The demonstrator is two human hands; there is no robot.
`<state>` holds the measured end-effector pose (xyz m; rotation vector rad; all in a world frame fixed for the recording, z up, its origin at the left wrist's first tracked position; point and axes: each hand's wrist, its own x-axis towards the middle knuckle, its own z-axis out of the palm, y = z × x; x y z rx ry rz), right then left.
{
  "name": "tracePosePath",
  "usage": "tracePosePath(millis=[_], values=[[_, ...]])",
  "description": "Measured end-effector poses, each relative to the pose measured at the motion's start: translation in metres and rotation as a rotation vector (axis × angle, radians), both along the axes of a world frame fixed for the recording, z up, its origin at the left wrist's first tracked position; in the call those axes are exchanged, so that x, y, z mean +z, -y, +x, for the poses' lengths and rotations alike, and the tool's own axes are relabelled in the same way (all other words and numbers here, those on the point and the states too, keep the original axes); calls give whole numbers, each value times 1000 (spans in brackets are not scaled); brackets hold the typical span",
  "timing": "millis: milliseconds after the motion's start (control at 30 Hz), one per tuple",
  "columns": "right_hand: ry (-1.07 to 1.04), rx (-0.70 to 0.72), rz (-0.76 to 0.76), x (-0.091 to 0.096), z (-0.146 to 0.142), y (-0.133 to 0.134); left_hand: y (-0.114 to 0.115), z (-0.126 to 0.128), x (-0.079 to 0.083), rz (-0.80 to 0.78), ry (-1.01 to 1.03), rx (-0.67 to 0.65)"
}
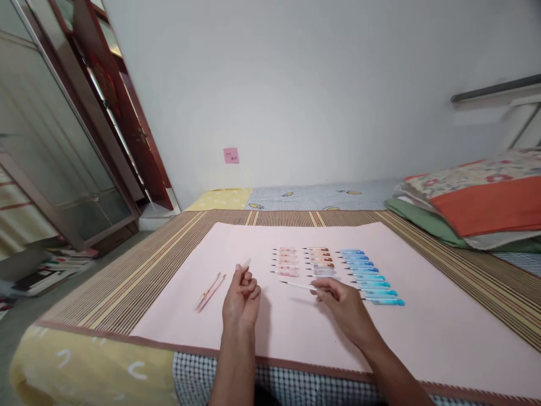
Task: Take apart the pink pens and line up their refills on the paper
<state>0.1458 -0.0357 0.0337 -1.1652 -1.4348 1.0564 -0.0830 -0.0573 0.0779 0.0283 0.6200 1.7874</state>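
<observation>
My left hand is closed, pinching a small white pen cap that sticks up past the fingertips. My right hand pinches the end of a thin white pen that points left, low over the pink sheet. Beyond the hands lie three neat columns of pens: pink ones, brown and grey ones, and several blue ones running diagonally to the right. Two loose pink pens rest left of my left hand.
The pink sheet covers a striped straw mat on a bed. Folded bedding and a pillow are stacked at the right. A pink sticky note is on the wall. Books lie on the floor at the left beside a glass door.
</observation>
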Motion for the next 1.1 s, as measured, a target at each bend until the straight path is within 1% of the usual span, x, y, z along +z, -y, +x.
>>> tracePosePath(millis=[100, 200, 267, 333, 433, 500, 667, 900, 1100], values=[[188, 51, 50, -14, -24, -25, -9, -5, -19, -46, 46, 45], [333, 56, 96, -25, -42, -46, -16, -7, -38, -102, 69, 46], [408, 52, 107, -31, -48, -56, -21, -9, -46, -121, 89, 35], [486, 48, 98, -35, -47, -64, -26, -12, -50, -122, 106, 32], [594, 32, 83, -42, -42, -71, -33, -15, -53, -117, 111, 30], [667, 24, 103, -47, -40, -72, -36, -14, -53, -118, 106, 26], [849, 22, 247, -55, -45, -73, -41, -7, -52, -138, 109, -4], [873, -17, 297, -63, -53, -79, -44, -1, -51, -154, 94, -23], [885, -32, 321, -65, -55, -79, -45, 1, -50, -171, 95, -32]])
